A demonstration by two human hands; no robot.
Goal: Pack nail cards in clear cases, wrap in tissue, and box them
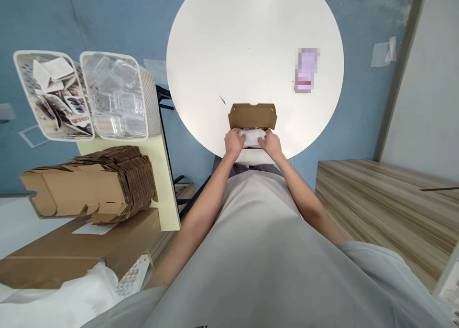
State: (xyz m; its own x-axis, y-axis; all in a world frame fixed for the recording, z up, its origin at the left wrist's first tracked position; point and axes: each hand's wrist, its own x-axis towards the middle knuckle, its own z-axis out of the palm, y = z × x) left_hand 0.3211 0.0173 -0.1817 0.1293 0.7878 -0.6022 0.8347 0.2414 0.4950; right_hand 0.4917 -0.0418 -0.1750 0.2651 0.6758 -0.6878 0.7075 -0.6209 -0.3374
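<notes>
A small brown cardboard box with its lid raised stands at the near edge of the round white table. Inside its opening lies a white wrapped bundle, perhaps paper or thin packing. My left hand grips the bundle's left end, fingers curled at the box's side. At the other end my right hand is closed the same way, thumb on the white wrapping. What the wrapping covers is hidden.
A blurred purple item lies on the table's right. To the left stand a white basket of clear plastic containers, another basket with printed packets, and a stack of flattened cardboard boxes. A wooden cabinet is at right.
</notes>
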